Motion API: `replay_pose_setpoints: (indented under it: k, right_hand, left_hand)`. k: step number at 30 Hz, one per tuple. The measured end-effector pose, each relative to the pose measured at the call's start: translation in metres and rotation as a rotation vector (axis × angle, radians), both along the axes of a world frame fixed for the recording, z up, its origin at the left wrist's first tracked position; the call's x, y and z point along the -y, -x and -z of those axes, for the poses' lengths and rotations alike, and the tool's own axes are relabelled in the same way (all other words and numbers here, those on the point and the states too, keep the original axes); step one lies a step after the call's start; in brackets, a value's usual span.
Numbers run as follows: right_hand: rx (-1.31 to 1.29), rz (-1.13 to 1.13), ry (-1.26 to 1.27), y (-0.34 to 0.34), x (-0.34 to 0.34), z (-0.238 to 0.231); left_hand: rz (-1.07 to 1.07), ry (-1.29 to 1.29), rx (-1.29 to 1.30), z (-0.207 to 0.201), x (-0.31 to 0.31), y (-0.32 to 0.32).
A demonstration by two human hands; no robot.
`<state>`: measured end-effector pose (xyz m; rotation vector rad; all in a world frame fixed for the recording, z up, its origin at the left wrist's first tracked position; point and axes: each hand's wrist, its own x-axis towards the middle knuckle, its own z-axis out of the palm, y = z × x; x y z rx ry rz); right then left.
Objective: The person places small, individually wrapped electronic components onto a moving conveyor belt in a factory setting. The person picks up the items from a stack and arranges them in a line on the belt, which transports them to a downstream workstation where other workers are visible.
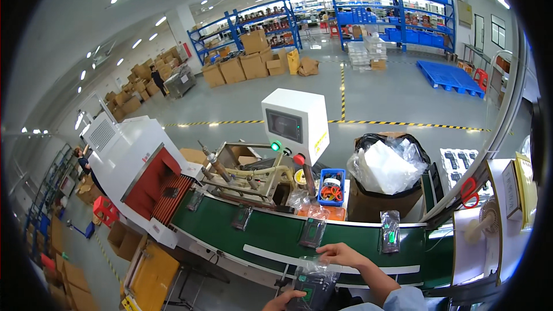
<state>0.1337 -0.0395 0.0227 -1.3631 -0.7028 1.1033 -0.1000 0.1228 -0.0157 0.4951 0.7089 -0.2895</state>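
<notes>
At the lower edge, my left hand (284, 300) grips the near left side of a clear plastic bag (315, 288) with a dark flat box in it; green marks show on the box. My right hand (345, 255) is at the bag's far end, fingers curled on the loose film. Just beyond those fingers, a bagged dark box (313, 231) lies on the green conveyor belt (351, 242). Another bagged box (390, 233) rests farther right. Two more, a bagged box (242, 217) and a bagged box (195, 200), lie to the left.
A white tunnel machine (135, 152) with a red curtain stands at the belt's left end. Behind the belt are a control box (296, 124), a blue tool bin (332, 187) and a carton of plastic film (386, 164). A white rail (331, 260) runs along the near side.
</notes>
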Motion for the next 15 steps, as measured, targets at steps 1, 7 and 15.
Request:
replay_pose_setpoints:
  k: [1, 7, 15]
  right_hand:
    - [-0.004, 0.097, -0.028, -0.002, 0.004, 0.001]
    - [-0.119, 0.621, -0.227, 0.004, 0.031, -0.003]
    - [-0.235, 0.419, 0.093, 0.029, 0.077, 0.021]
  left_hand:
    - [0.009, 0.0, -0.001, 0.0, 0.001, -0.004]
    - [0.061, -0.011, -0.011, -0.001, 0.003, -0.017]
    - [0.229, -0.051, -0.014, 0.007, 0.019, -0.053]
